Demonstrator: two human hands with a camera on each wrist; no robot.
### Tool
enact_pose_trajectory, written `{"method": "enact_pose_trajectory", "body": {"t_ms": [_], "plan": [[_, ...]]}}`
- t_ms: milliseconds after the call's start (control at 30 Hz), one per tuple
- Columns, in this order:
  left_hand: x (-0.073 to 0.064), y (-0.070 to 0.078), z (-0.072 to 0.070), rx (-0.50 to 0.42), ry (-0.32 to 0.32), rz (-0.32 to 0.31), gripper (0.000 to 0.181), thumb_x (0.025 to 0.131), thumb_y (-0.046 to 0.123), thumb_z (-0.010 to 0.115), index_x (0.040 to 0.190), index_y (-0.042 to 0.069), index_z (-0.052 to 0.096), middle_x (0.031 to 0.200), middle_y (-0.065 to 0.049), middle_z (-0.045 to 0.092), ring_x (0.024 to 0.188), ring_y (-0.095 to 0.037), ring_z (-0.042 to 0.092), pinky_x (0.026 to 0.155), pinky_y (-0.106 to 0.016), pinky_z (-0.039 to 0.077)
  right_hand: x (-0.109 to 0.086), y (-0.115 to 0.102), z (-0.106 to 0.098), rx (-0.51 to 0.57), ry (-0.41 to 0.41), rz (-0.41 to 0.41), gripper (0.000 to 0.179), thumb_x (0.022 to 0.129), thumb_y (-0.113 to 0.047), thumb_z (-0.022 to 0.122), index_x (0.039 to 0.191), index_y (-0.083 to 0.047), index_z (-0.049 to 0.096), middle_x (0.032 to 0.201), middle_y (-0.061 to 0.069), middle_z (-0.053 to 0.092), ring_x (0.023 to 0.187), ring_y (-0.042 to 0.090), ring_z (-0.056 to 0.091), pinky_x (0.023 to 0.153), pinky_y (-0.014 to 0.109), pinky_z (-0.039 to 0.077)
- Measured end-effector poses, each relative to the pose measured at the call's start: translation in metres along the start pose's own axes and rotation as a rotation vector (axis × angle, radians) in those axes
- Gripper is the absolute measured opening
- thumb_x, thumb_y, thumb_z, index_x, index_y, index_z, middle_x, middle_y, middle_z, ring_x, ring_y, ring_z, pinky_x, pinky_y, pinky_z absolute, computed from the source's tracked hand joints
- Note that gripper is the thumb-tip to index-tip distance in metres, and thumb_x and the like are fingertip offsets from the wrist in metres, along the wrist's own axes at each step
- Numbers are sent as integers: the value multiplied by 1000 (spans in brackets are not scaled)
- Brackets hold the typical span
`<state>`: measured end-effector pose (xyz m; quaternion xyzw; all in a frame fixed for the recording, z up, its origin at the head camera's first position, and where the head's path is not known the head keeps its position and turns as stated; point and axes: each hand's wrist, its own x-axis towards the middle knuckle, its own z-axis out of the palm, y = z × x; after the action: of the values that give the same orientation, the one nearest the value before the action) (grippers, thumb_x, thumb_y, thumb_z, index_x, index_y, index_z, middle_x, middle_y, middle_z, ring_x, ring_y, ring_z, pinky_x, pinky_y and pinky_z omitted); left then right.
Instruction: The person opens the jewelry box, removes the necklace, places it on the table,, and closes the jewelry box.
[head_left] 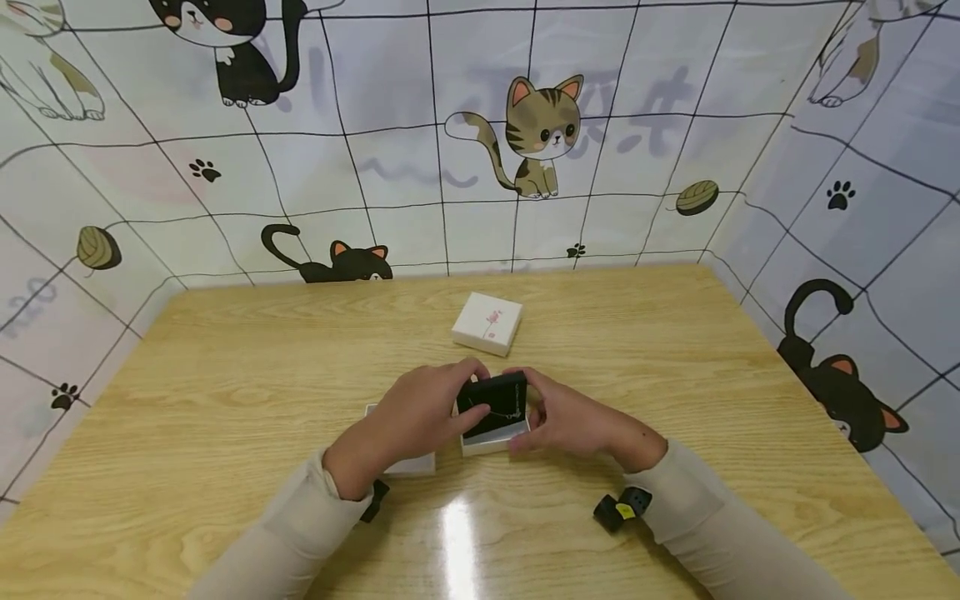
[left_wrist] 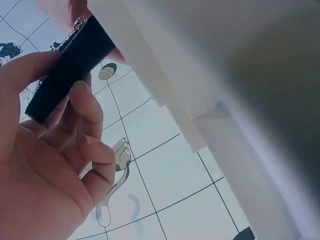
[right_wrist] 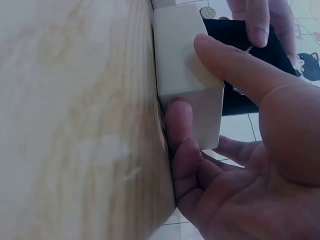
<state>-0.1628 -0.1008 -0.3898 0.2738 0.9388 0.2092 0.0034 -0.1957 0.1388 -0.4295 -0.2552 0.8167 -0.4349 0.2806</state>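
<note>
My left hand pinches a black jewelry pad between thumb and fingers. A thin silver chain runs across the pad's face. Tilted up, the pad stands at a small white box, its lower edge by the box's opening. My right hand grips that box, with the thumb on one wall and the fingertips on the adjoining side. The box rests on the table. In the left wrist view, the hand's thumb and fingers lie on opposite faces of the pad.
A white lid or box with a pink flower print lies beyond my hands. Another white box part sits under my left hand, partly hidden. The wooden table meets a cat-patterned cloth at the back and sides.
</note>
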Motion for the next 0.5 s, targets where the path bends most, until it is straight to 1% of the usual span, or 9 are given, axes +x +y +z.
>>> {"method": "enact_pose_trajectory", "body": {"t_ms": [67, 167, 267, 400, 500], "plan": [[0, 0, -1, 1, 9, 3, 36, 94, 35, 70, 122, 17, 58, 95, 1, 73, 70, -5, 60, 63, -23, 50, 0, 2, 0, 6, 8, 4, 84, 83, -25, 83, 149, -22, 31, 79, 5, 59, 66, 14, 55, 59, 26, 47], [0, 1, -3, 9, 18, 5, 37, 94, 36, 69, 123, 17, 58, 94, 2, 73, 67, -4, 58, 61, -22, 48, -1, 3, -2, 4, 15, 20, 83, 83, -27, 83, 148, -25, 32, 72, 4, 60, 62, 14, 56, 58, 27, 48], [0, 2, -4, 20, 42, 12, 37, 94, 36, 69, 123, 17, 58, 92, 2, 72, 63, -4, 55, 58, -21, 47, -1, 3, -5, -9, 34, 42, 86, 83, -27, 83, 151, -29, 30, 66, 3, 59, 58, 15, 56, 56, 28, 47], [-1, 5, -5, 18, 68, 20, 35, 94, 34, 69, 122, 16, 58, 88, 3, 71, 60, -4, 54, 55, -20, 45, -1, 3, -10, -8, 46, 64, 96, 83, -27, 82, 158, -24, 22, 66, 3, 60, 58, 16, 57, 57, 29, 47], [-2, 6, -6, 5, 59, 18, 34, 94, 34, 68, 122, 16, 59, 87, 4, 71, 60, -4, 54, 55, -19, 45, -1, 4, -11, 9, 33, 77, 102, 83, -27, 83, 160, -19, 16, 68, 5, 63, 61, 16, 58, 60, 29, 47]]}}
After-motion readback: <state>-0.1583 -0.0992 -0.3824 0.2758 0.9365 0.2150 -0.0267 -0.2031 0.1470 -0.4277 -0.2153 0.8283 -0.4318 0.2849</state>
